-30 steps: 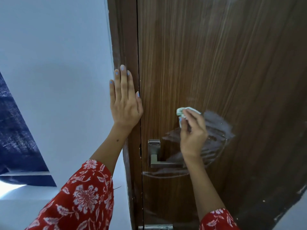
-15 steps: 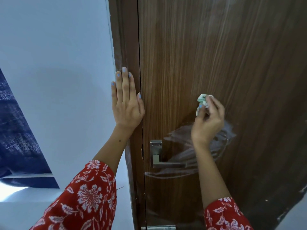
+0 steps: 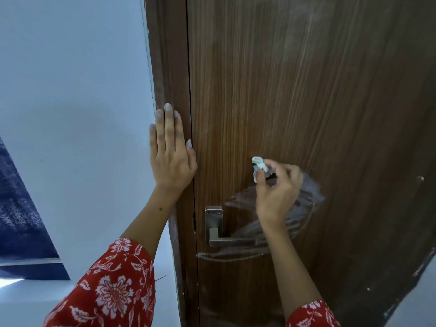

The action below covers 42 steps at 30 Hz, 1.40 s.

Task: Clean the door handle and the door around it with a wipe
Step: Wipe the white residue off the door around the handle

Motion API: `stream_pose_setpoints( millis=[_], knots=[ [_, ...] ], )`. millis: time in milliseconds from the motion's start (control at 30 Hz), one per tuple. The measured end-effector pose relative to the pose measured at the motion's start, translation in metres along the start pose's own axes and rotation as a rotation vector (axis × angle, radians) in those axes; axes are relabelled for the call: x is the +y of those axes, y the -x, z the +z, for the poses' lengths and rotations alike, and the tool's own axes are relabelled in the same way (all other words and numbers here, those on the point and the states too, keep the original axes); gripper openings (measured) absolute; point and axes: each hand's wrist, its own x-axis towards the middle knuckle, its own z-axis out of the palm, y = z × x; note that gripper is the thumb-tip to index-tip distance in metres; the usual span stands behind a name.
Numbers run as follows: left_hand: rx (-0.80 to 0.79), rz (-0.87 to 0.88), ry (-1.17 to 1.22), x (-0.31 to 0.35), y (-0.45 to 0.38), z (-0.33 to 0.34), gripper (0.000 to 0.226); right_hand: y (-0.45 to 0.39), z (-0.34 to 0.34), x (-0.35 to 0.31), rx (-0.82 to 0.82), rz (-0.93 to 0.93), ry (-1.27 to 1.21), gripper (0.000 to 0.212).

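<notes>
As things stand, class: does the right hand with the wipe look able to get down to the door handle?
Probably yes. The right hand, pinching the wipe, sits on the door just above the door handle, with only bare wood between. The left hand lies flat on the frame, well out of the way.

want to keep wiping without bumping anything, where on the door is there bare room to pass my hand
Bare wood spreads above the right hand and its wipe, and right of the wet streaks. Another free patch lies below the door handle. It is crowded along the frame edge, where the left hand rests flat, and around the handle plate.
</notes>
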Motion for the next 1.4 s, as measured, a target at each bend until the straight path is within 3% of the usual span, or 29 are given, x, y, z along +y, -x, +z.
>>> stream_pose_setpoints(
  millis=[167, 300, 500, 700, 867, 1033, 1167, 1233, 1300, 1400],
  knots=[
    [0.002, 0.001, -0.005, 0.0, 0.0, 0.001, 0.053, -0.012, -0.024, -0.006, 0.016, 0.071, -0.153, 0.019],
    [-0.002, -0.003, -0.014, 0.001, 0.0, 0.001, 0.054, -0.031, -0.036, -0.003, 0.164, -0.023, -0.04, 0.017],
    [0.002, 0.006, -0.019, 0.001, 0.0, 0.001, 0.054, 0.005, -0.006, 0.006, -0.143, -0.221, 0.041, 0.019],
    [-0.002, 0.004, -0.025, 0.002, 0.0, 0.0, 0.054, 0.009, -0.01, 0.021, 0.071, 0.014, -0.017, 0.021],
    [0.001, -0.002, -0.021, 0.003, 0.0, 0.0, 0.054, 0.032, 0.006, 0.002, -0.223, -0.251, 0.031, 0.02],
    [0.009, 0.019, -0.021, 0.001, 0.0, -0.001, 0.053, 0.037, 0.011, -0.011, -0.087, 0.0, -0.019, 0.021],
    [-0.011, 0.04, -0.022, 0.001, 0.009, 0.001, 0.053, 0.056, 0.012, -0.004, -0.395, -0.251, 0.014, 0.027],
    [-0.017, 0.046, -0.032, 0.0, 0.014, 0.002, 0.054, 0.057, 0.003, 0.006, -0.354, -0.175, 0.024, 0.025],
    [-0.016, 0.046, -0.038, -0.001, 0.016, 0.003, 0.054, 0.055, 0.001, 0.01, -0.198, -0.072, 0.041, 0.023],
    [-0.012, 0.049, -0.029, 0.0, 0.015, 0.004, 0.053, 0.059, 0.01, 0.005, -0.237, -0.169, 0.073, 0.024]
  ],
)
